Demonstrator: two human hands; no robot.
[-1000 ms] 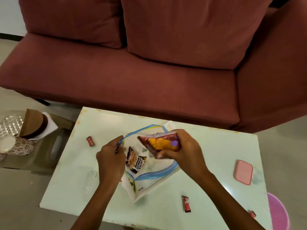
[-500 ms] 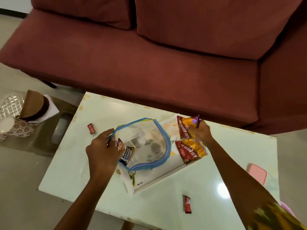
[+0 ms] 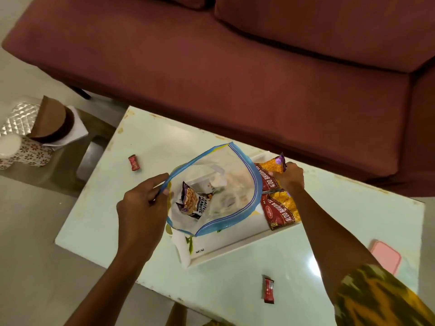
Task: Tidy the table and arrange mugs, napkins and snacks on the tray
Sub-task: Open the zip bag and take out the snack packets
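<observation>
While the left hand pinches the blue zip edge of a clear bag and holds its mouth wide open, the right hand has its grip closed on the top of an orange-red bhujia packet just beside the bag. That packet lies along the right side of a white tray on the pale bench — the bag hangs over the tray too. Inside the bag there's a peanuts packet, sitting near the left-hand side. Two little red sachets are loose on the bench: one off to the far left, one near the front edge. A pink lid sits at the right end. Over on a low glass side table — a floral mug, a brown mug and white napkins under it.
</observation>
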